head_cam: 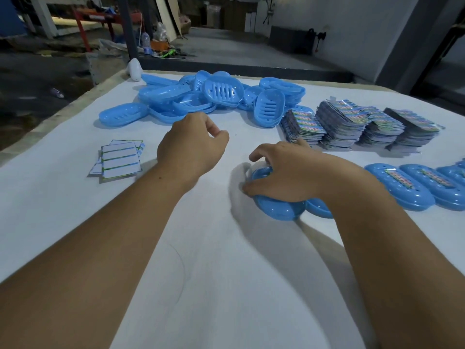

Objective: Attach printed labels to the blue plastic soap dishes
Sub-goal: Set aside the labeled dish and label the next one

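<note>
My right hand (281, 172) grips a blue soap dish (276, 206) from above, fingers curled round its rim, on the white table centre right. My left hand (191, 144) hovers above the table with fingers loosely curled and holds nothing. A heap of bare blue soap dishes (216, 94) lies at the far side. Stacks of colourful printed labels (362, 124) stand at the right. Labelled blue dishes (400, 185) lie in a row at the right edge.
A small pile of white backing sheets (118, 159) lies left of my left hand. A white oval object (134, 68) sits at the table's far left corner. Beyond the white table top (214, 273) is a dim workshop floor with clutter.
</note>
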The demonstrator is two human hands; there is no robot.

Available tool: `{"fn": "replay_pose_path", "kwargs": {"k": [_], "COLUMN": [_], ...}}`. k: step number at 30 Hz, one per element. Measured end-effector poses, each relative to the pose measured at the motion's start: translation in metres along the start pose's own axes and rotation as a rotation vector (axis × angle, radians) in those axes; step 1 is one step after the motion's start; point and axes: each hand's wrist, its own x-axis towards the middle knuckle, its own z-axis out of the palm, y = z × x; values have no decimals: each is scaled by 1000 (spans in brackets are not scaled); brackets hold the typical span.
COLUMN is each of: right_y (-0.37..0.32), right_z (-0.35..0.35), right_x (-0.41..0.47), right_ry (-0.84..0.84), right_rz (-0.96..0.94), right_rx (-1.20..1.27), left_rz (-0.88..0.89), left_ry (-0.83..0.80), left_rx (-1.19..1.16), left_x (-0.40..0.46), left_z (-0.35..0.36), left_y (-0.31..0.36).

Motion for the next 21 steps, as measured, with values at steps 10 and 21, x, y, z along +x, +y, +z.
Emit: {"fn": "replay_pose_path", "kwargs": {"k": [10,21], "right_y": [28,41], "right_z": [-14,-19], "right_x": [-1,2], "right_ry": [-43,-97], "right_rz": [-40,-55], "right_rx": [97,167], "left_rz": [-9,-24], "left_ry": [-42,-57], "left_rx": [-1,1], "left_x": [-2,-1], "left_z": [-3,-5], "left_y": [2,-1]}}
